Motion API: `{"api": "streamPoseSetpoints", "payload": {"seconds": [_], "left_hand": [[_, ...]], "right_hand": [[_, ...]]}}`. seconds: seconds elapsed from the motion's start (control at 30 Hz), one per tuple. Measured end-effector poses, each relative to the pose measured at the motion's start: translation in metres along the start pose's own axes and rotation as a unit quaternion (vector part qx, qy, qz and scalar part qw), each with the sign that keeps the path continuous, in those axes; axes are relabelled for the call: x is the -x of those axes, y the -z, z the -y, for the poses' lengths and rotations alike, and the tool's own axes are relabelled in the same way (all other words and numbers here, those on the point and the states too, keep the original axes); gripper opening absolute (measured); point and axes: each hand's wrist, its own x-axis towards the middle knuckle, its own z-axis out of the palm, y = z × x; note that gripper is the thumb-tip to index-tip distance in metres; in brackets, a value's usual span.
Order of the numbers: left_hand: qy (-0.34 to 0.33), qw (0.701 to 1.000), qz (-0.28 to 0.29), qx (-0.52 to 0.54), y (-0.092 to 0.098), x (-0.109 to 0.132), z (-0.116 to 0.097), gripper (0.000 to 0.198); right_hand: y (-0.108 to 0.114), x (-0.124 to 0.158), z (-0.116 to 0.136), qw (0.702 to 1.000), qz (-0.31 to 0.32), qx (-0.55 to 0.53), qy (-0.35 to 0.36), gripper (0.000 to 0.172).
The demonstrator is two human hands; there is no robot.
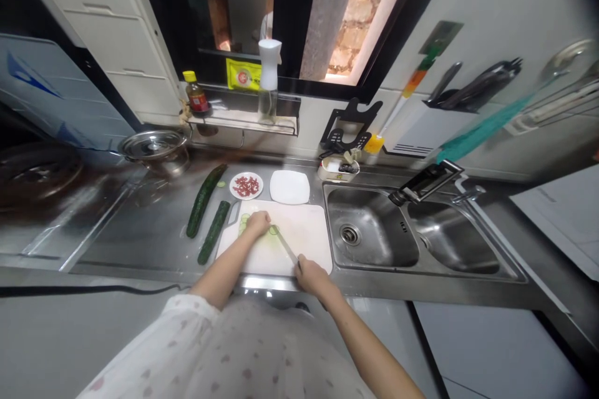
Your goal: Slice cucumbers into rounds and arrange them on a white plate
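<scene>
My left hand (pixel 258 223) rests curled on a piece of cucumber (pixel 272 230) on the white cutting board (pixel 304 237). My right hand (pixel 311 274) is closed round the handle of a knife (pixel 286 248), whose blade points up toward the cucumber piece. Several thin cucumber slices (pixel 243 220) lie on the board just left of my left hand. Two whole cucumbers (pixel 206 198) (pixel 214 230) lie on the steel counter left of the board.
A small plate of red bits (pixel 246 186) and an empty white plate (pixel 289 186) sit behind the board. A double steel sink (pixel 374 230) with a tap (pixel 425 181) is on the right. A lidded pot (pixel 154 146) stands far left; bottles (pixel 269 81) line a shelf.
</scene>
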Motion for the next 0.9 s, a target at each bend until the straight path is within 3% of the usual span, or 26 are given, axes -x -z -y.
{"api": "streamPoseSetpoints", "payload": {"seconds": [0.9], "left_hand": [[-0.002,1.0,0.002,-0.012,0.0031,0.0011,-0.0005,0.016]], "right_hand": [[0.0022,-0.0006,-0.0012,1.0,0.01,-0.002,-0.002,0.024]]}}
